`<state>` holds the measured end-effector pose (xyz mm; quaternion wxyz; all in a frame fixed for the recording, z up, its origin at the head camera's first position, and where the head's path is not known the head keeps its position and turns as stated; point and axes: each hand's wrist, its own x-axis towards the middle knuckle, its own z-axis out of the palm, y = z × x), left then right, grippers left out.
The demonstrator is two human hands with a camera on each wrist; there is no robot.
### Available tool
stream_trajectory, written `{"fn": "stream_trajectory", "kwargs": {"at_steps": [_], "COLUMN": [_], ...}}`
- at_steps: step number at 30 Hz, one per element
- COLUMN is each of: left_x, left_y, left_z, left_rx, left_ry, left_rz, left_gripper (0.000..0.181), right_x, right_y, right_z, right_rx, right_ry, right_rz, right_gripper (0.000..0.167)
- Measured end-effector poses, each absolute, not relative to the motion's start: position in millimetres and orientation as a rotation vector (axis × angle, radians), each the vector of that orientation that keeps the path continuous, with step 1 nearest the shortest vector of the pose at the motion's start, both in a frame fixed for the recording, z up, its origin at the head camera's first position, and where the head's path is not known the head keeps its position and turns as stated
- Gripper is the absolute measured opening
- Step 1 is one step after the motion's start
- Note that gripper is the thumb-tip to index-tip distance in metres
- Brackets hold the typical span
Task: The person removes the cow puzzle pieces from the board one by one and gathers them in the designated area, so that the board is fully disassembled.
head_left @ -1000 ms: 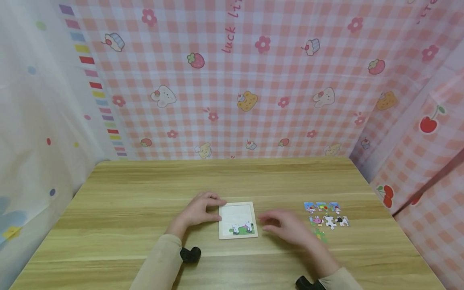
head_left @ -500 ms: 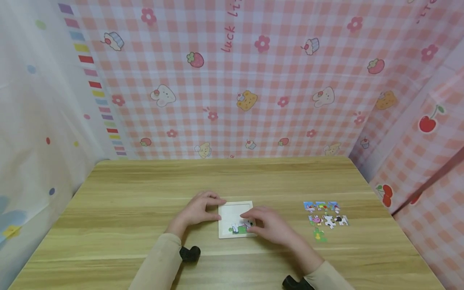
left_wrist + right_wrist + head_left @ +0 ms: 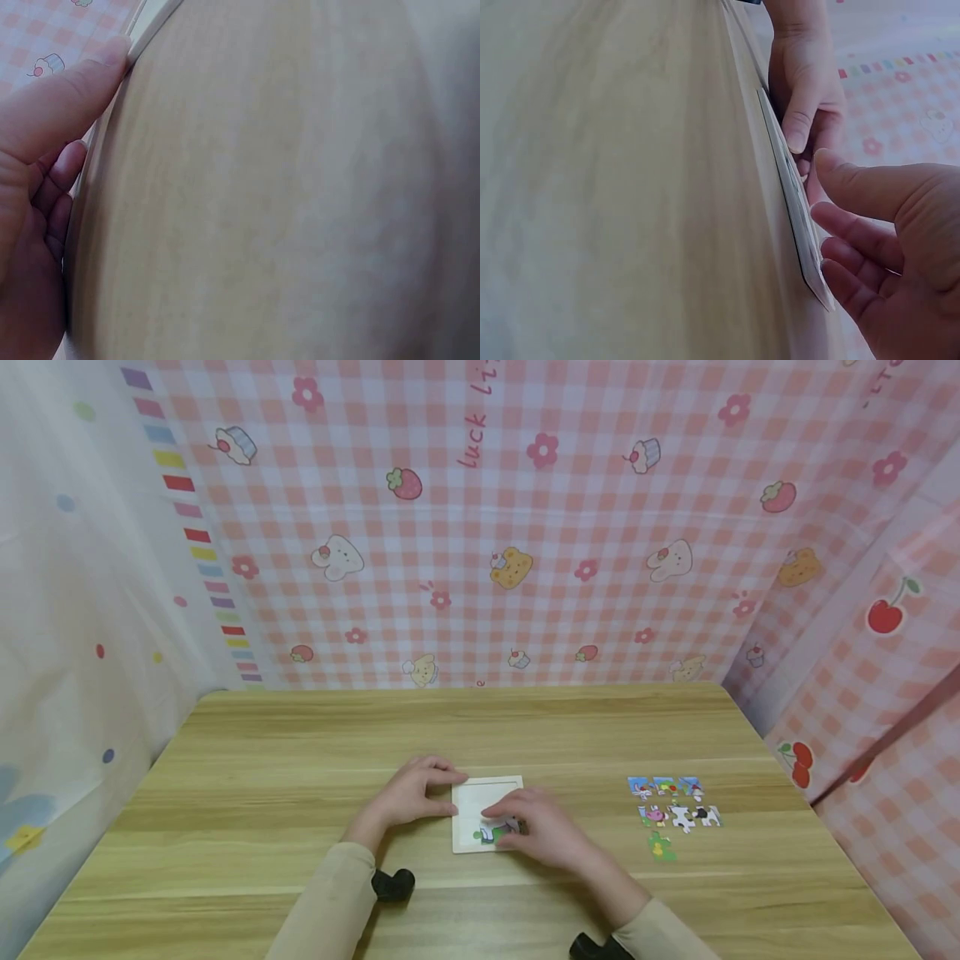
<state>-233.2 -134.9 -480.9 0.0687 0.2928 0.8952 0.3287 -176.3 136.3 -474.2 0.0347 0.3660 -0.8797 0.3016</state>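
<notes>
A square puzzle tray with a pale rim lies on the table. Inside its lower part are puzzle pieces with a cow's legs on green. My left hand rests at the tray's left side, index fingertip near the top corner and thumb on the rim; the left wrist view shows that thumb against the edge. Over the tray's right side hovers my right hand, its fingertips at the pieces, partly hiding them. In the right wrist view its thumb and fingers are apart, with nothing visible between them.
To the right lie several loose puzzle pieces in rough rows, with a green piece nearest me. The wooden table ends at a pink checked curtain. Black wrist mounts sit at both sleeves.
My right hand has moved left from beside the tray to over its lower right pieces, and a little further left since half a second ago. The left hand and tray stay put.
</notes>
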Motion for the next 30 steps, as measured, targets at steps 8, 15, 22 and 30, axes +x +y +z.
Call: {"fn": "stream_trajectory", "kwargs": {"at_steps": [8, 15, 22, 30], "left_x": [-233.4, -232.7, -234.3, -234.9], "left_y": [-135.0, -134.7, -134.7, -135.4], "left_z": [-482.0, -481.0, -483.5, -484.8], "left_rx": [0.895, 0.899, 0.901, 0.895], "left_ry": [2.694, 2.7, 2.699, 2.697], "left_rz": [0.992, 0.989, 0.997, 1.002], "left_gripper": [0.048, 0.048, 0.048, 0.047], "right_x": [-176.0, -177.4, -178.5, -179.8], "right_y": [132.1, 129.8, 128.4, 126.4], "right_z": [-475.1, -474.5, -476.6, -476.9], "right_rx": [1.103, 1.065, 1.035, 1.002], "right_ry": [-2.746, -2.775, -2.811, -2.871], "right_rz": [0.967, 0.972, 0.962, 0.959], "right_gripper": [0.032, 0.031, 0.029, 0.027]}}
